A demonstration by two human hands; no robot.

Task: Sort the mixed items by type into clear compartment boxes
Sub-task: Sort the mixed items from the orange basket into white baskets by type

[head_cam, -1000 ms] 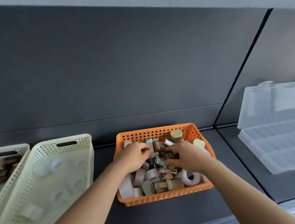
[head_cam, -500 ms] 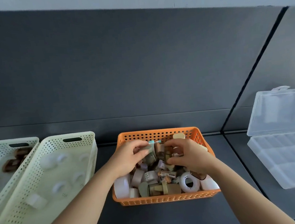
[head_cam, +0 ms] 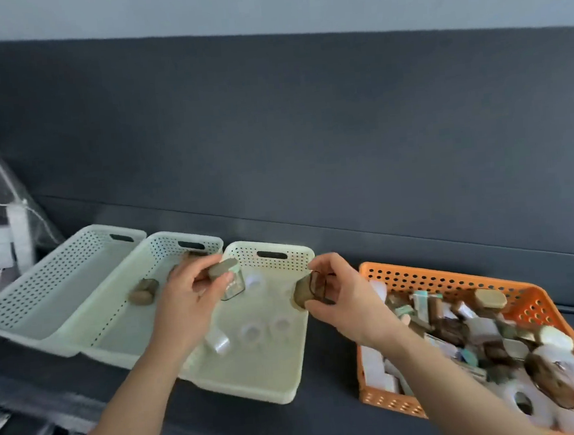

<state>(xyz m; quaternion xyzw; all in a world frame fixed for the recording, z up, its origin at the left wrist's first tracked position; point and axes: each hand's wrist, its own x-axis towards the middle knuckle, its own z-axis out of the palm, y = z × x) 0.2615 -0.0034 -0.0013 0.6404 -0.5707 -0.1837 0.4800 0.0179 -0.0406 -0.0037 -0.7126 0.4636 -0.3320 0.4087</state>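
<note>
Mixed items (head_cam: 459, 327): heaped in the orange basket (head_cam: 420, 272), lower right of frame. The frame's right and bottom edges cut the basket off.

Dark table (head_cam: 332, 368) runs across the lower frame, with a dark back panel (head_cam: 306, 130) upright behind it.

Three pale baskets stand side by side from left to centre, rims touching or overlapping:
- left basket (head_cam: 44, 288)
- middle basket (head_cam: 115, 327)
- right basket (head_cam: 256, 374)

A strip of bare table separates the right basket from the orange basket. Open air above all four.

Both forearms enter from the bottom edge and angle up toward centre.
- Left hand (head_cam: 189, 304) hovers over the seam between the middle and right baskets. Thumb and fingers are closed round a small jar (head_cam: 230, 283) with a tan lid and clear body.
- Right hand (head_cam: 347, 302) is over the right basket's right rim. Fingers are curled, pinching a brown-capped piece (head_cam: 303, 293) tipped on its side; blur hides its detail.
- The hands are apart, not touching.

White tape rolls (head_cam: 523, 401) lie at the orange basket's near corner. Clear rolls (head_cam: 251, 331) lie on the right basket's floor. Brown pieces (head_cam: 144, 292) lie in the middle basket.
</note>
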